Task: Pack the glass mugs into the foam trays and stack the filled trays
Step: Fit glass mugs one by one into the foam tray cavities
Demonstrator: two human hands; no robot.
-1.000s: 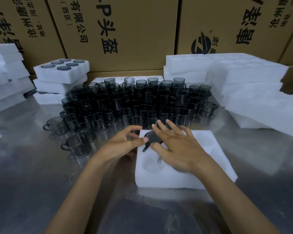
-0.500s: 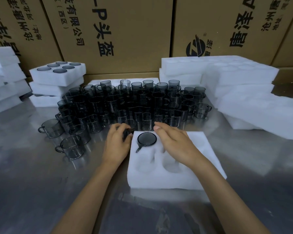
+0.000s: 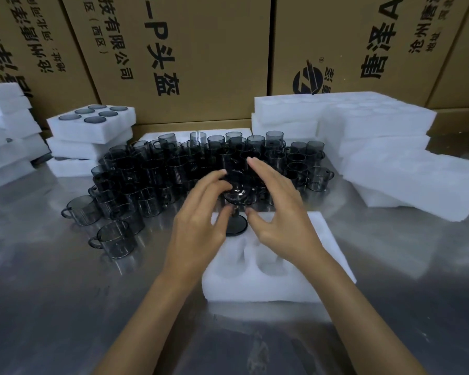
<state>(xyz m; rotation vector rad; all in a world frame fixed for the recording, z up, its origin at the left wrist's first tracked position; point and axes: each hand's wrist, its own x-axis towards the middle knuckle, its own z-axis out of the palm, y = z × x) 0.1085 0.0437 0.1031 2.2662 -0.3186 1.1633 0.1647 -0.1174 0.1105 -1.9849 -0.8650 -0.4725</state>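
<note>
From the head camera, both forearms reach forward over the metal table [image 3: 52,307]. The left hand [image 3: 198,228] and the right hand [image 3: 279,212] meet above the far edge of a white foam tray [image 3: 268,282], holding a dark glass mug [image 3: 238,192] in the air between them. The left fingers curl round the mug's left side; the right hand has its thumb bent toward the mug and its long fingers spread nearly straight above it, so whether the right hand truly grips it I cannot tell.

The held mug is blurred against the crowd of loose mugs [image 3: 173,169] behind it, and its handle is hard to place. The hands cover much of the tray's far pockets.

One seated mug [image 3: 237,226] sits in a far pocket of the tray; the two near pockets show only foam. At left rear, a filled tray [image 3: 92,128] tops a stack, five dark mug rims showing. Foam trays are piled at right [image 3: 390,147], with cardboard boxes [image 3: 201,50] behind.
</note>
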